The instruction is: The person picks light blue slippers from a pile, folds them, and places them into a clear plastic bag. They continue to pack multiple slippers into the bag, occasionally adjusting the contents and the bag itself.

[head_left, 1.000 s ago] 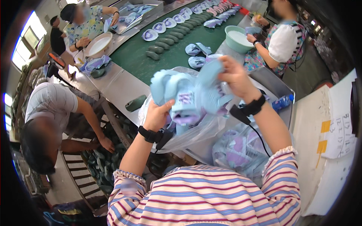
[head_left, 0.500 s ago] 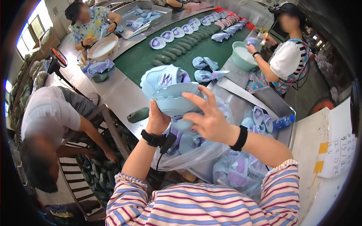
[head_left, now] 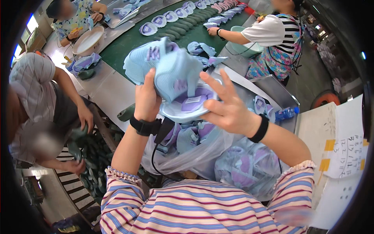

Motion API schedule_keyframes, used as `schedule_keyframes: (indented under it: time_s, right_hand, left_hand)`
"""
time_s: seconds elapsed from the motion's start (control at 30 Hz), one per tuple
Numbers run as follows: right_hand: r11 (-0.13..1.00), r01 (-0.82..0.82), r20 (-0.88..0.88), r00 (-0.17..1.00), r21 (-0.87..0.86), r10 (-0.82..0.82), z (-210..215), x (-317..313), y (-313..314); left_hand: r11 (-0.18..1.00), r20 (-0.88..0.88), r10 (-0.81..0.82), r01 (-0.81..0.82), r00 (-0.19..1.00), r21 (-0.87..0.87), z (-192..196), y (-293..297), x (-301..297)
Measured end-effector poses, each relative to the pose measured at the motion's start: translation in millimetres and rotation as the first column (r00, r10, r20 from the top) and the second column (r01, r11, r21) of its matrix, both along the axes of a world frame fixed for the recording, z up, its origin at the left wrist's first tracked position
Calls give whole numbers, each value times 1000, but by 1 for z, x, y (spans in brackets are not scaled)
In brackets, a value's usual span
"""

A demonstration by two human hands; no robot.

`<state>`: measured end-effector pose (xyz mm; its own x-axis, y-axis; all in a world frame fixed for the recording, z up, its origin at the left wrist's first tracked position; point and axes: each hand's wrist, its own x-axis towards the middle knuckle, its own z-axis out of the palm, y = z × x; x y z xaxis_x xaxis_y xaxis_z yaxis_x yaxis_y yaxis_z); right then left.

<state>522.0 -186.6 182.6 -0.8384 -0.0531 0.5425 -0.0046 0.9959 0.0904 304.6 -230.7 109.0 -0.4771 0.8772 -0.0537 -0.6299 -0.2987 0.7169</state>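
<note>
Light-blue shoe uppers with purple lining are up in front of me, one point(head_left: 140, 60) behind another point(head_left: 175, 72) that is tipped so its purple inside shows. My left hand point(head_left: 147, 97) is closed round their left side, thumb up. At the right rim of the nearer upper, my right hand point(head_left: 231, 107) grips with thumb and bent fingers, while two other fingers stick up. Just below lies an open clear plastic bag point(head_left: 210, 150) with more blue and purple uppers. A second filled bag point(head_left: 247, 165) sits to its right.
A green belt point(head_left: 124, 50) carries rows of uppers and dark shoe lasts point(head_left: 181, 29). Co-workers are at the left, far left and right, near a beige basin point(head_left: 89, 42) and a green basin point(head_left: 253, 48). A rack of lasts point(head_left: 95, 167) stands lower left; a blue bottle point(head_left: 287, 113) lies right.
The uppers have turned and shifted left, and the purple inside now shows. My right fingers have moved to the rim. The right co-worker's arm now reaches to the belt; the left one lifts a dark last.
</note>
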Motion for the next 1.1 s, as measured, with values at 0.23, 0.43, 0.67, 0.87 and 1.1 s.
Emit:
schedule_keyframes:
  time_s: [0.23, 0.43, 0.67, 0.87, 1.1]
  right_hand:
    - [918, 174, 372, 928, -355, -32, 63, 37, 31]
    - [805, 209, 357, 934, -555, 3, 5, -18, 103]
    - [-236, 195, 209, 977, -952, -38, -80, 3, 210]
    - [255, 299, 276, 953, -919, -122, -72, 13, 215]
    - [677, -62, 81, 981, -733, 177, -14, -16, 125]
  left_hand:
    - [999, -44, -11, 13, 999, 48, -7, 26, -12]
    - [999, 138, -25, 21, 990, 35, -22, 48, 12]
    - [998, -99, -60, 62, 993, 17, -67, 47, -56]
    - [989, -492, -142, 110, 859, -94, -81, 37, -72]
    - [995, -905, -69, 99, 420, -29, -23, 39, -11]
